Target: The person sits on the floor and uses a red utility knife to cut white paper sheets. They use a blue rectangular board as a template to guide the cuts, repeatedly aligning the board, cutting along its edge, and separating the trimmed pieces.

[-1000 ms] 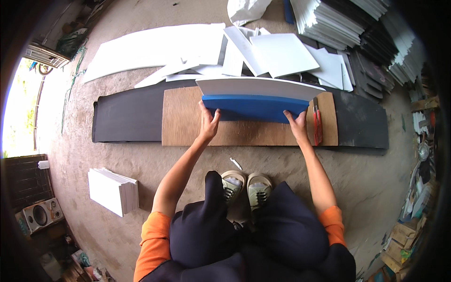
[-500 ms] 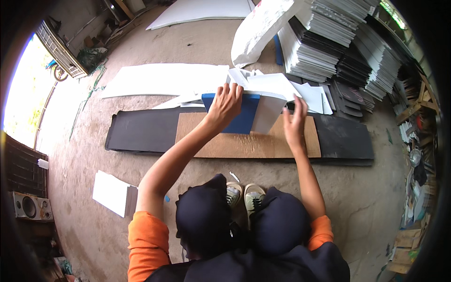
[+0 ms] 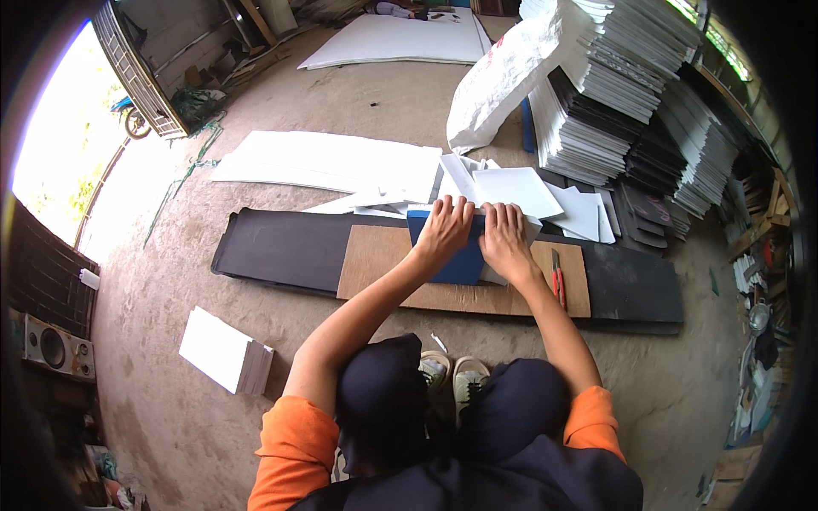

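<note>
both hands, left hand point(image 3: 445, 226) and right hand point(image 3: 504, 237), flat, fingers spread, pressing blue sheet point(image 3: 456, 260) at frame centre on brown board point(image 3: 383, 264); red cutter point(image 3: 558, 277) lies untouched beside it.

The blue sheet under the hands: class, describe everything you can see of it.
The blue sheet looks like stiff board or foam, deep blue and matte. It lies flat on a brown board over a black mat. The left hand and right hand press on its far edge, hiding part of it, beside loose white sheets.

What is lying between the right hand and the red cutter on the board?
In the head view, only bare brown board lies between the right hand and the red cutter; nothing else sits on that short stretch.
</note>
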`<state>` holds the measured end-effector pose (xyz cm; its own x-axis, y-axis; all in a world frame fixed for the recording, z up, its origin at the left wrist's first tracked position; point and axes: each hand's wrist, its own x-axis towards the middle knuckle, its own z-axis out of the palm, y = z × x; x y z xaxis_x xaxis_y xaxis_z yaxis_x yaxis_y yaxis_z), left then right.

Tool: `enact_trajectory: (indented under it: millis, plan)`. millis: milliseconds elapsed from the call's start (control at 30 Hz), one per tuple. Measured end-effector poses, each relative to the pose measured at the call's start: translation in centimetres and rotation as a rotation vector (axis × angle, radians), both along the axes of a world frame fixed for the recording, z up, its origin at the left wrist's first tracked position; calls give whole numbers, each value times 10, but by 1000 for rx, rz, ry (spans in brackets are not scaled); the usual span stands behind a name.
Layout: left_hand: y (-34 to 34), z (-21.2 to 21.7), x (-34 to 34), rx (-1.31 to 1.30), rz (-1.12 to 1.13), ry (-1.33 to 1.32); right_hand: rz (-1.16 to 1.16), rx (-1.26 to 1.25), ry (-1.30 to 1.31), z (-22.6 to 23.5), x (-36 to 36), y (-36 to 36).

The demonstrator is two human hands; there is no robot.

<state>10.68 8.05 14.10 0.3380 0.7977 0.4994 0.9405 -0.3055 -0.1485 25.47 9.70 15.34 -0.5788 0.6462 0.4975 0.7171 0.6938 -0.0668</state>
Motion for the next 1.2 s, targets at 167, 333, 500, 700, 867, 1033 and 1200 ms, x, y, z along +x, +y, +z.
enact_trajectory:
  millis: [167, 333, 500, 700, 867, 1033, 1200]
  plan:
    - [-3, 3, -12, 101, -121, -83, 28, 27, 29, 2, 0, 4]
    - [-23, -32, -36, 86, 98, -352, 16, 35, 8, -5, 8, 2]
    - [-21, -110, -41, -27, -219, -1147, 57, 19, 29, -1, 5, 7]
    - [-2, -91, -28, -151, -269, -1227, -36, 60, 110, -1, 15, 47]
    - [44, -115, -41, -490, -156, -1517, -52, -234, 392, -78, 33, 71]
    - [65, -174, -47, -791, 112, -1656, -155, -804, 557, -207, 54, 54]
    - [60, -200, -53, -931, 506, -1410, -186, -851, 685, -229, 23, 34]
